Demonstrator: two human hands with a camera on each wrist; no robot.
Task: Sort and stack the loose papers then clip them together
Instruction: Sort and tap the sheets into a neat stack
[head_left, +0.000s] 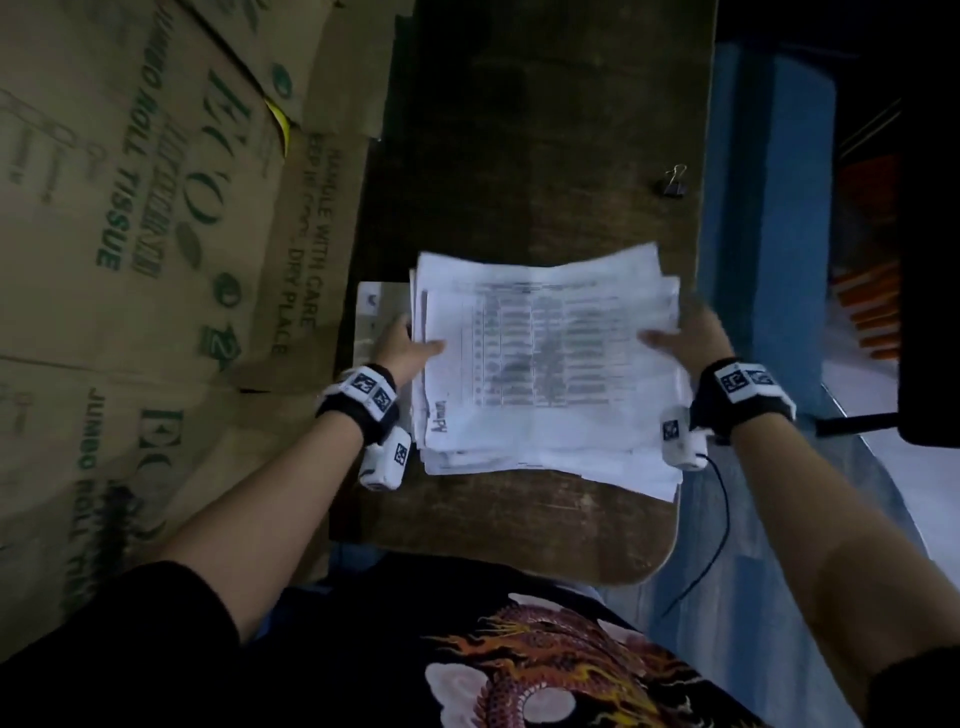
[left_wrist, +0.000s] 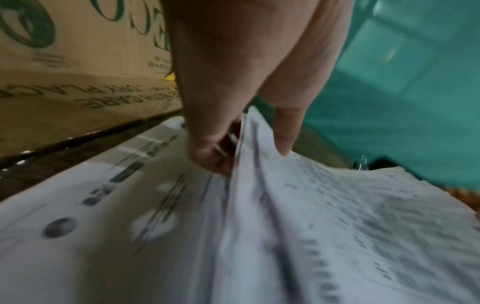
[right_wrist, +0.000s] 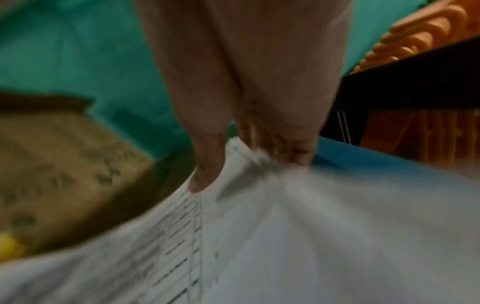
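A loose stack of white printed papers (head_left: 545, 364) is held over the dark wooden desk (head_left: 519, 156), its edges uneven. My left hand (head_left: 410, 345) grips the stack's left edge, thumb on top and fingers underneath (left_wrist: 207, 156). My right hand (head_left: 685, 338) pinches the right edge the same way, thumb (right_wrist: 205, 176) pressed on the top sheet. The stack (left_wrist: 311, 226) (right_wrist: 285, 236) sags in the middle. One more sheet (head_left: 374, 312) lies on the desk under the left hand. A black binder clip (head_left: 674, 182) sits near the desk's far right edge.
Flattened cardboard boxes (head_left: 156, 234) printed "Jumbo Roll Tissue" stand along the left of the desk. A blue wall (head_left: 769, 234) lies to the right, with orange items (head_left: 872, 306) and a dark ledge (head_left: 930, 260) beyond it. The desk's near edge (head_left: 597, 571) is rounded.
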